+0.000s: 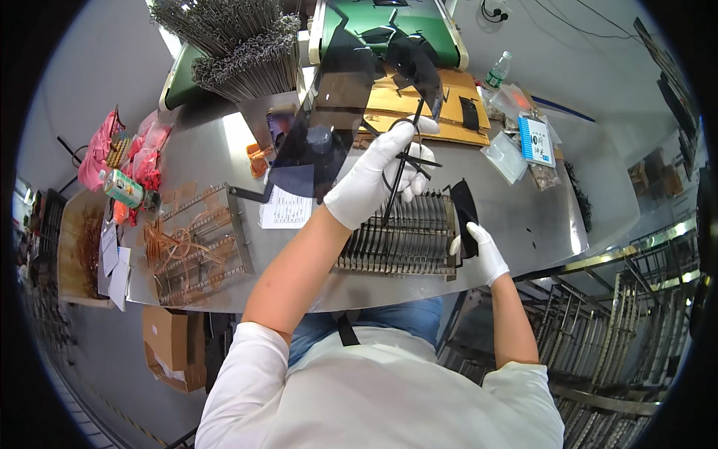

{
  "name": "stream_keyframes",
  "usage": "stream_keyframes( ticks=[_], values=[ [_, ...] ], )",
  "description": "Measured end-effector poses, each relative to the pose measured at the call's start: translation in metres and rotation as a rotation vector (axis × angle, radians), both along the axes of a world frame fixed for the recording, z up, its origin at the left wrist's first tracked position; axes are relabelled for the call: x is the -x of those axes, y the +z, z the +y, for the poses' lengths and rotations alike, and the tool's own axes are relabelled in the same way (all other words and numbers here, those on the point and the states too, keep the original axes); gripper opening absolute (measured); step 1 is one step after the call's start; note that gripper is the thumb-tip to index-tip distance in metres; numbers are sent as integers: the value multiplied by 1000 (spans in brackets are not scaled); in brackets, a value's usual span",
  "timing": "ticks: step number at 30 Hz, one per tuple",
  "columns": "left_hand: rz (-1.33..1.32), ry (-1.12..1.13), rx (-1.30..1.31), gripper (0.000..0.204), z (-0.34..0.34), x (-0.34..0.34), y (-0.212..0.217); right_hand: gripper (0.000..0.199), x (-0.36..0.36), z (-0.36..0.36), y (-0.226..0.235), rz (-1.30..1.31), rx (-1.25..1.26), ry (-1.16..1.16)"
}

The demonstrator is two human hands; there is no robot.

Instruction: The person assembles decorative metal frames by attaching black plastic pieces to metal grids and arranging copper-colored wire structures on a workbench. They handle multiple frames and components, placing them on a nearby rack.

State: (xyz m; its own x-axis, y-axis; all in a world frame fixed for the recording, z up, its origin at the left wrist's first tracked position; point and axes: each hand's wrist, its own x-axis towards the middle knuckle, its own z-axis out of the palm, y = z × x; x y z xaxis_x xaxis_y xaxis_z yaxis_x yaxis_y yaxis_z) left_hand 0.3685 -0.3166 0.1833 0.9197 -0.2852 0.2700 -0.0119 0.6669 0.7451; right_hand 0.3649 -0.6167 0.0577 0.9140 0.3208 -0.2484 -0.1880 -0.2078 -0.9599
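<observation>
White gloves cover both hands. My left hand (381,172) is raised over the bench, its fingers closed around several thin black stems. Dark see-through tinted panels (321,127) rise in front of it, close to the camera; how they join the stems I cannot make out. My right hand (485,253) pinches the lower end of a dark curved panel (464,211), upright at the right end of a metal rack (449,275). Inside that rack, several dark curved panels (396,243) stand in a close row.
A second rack with orange wire (183,247) lies left, beside a paper sheet (288,209). Bundled metal rods (247,67), cardboard (456,112) and a green conveyor belt (441,30) are at the back. A bottle (123,188) lies left; a blue-edged card (537,141) sits right.
</observation>
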Motion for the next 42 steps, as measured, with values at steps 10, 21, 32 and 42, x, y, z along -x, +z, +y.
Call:
stream_keyframes(
  ticks=[10, 21, 32, 42],
  values=[
    [116, -83, -97, 45, -16, -6, -9, 43, -7, 7, -7, 437, -33, -41],
    [120, -159, -162, 46, -22, -5, -12, 73, 7, 30, 5, -303, 1050, 130],
    [104, -748, -139, 95, -17, 14, -8, 42, 14, 46, 131, -165, 45, 134],
    [118, -473, -225, 102, 23, 3, -5, 61, -5, -8, 25, 70, 44, 30]
  ],
)
